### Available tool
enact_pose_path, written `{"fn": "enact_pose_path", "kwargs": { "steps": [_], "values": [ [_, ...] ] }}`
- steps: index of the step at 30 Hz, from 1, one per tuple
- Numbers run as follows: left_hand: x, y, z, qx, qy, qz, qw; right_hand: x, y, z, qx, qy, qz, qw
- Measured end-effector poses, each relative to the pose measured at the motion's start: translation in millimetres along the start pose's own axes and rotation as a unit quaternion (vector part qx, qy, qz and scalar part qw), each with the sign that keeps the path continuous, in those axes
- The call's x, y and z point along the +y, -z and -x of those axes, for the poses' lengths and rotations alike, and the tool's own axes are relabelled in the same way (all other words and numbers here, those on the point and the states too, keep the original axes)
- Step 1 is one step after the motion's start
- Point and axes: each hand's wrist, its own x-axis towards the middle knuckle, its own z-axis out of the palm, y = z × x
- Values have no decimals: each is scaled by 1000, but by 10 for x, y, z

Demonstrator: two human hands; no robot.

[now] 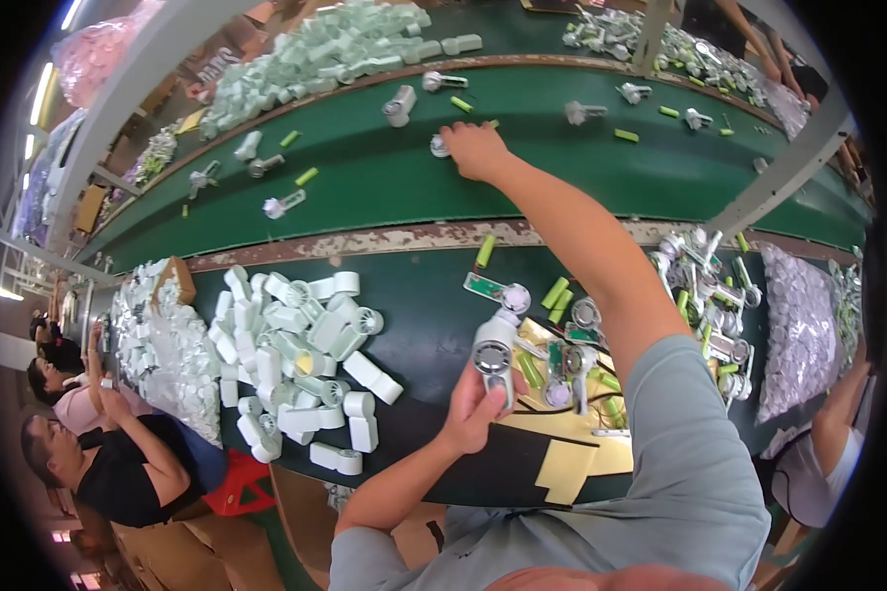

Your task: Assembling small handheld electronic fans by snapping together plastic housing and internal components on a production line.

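Note:
My left hand [475,414] is closed round the handle of a small white handheld fan body [493,353] with a round grey grille, held over the near bench. A white fan part with a green circuit board [483,286] lies just beyond it. With its arm stretched far forward, my right hand [475,153] is over the green belt, fingers curled down on a white fan assembly [439,147]. A green battery cell [493,124] shows beside those fingers. Most of that assembly is hidden under the hand.
White fan housings [306,345] are heaped on the left of the bench. Fan assemblies with wires and green cells [557,295] lie at right on yellow sheet [567,468]. A metal post [779,177] stands at right. More housings [315,59] line the belt's far side; people sit at left.

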Motion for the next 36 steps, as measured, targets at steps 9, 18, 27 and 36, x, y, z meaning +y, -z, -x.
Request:
{"fn": "enact_pose_path", "kwargs": {
  "steps": [9, 18, 27, 36],
  "values": [
    [20, 47, -101, -22, -28, -19, 999, 77, 964, 1784, 34, -13, -415, 909],
    [470, 133, -1410, 128, 57, -249, 958, -345, 1211, 4309, -16, -87, -683, 725],
    [851, 863, -1616, 94, -188, -774, 598, -690, 907, 4669, 118, -37, -539, 833],
    [1122, 1432, -225, 86, 66, -875, 472, -844, 756, 4802, 81, -209, -742, 632]
  ]
}}
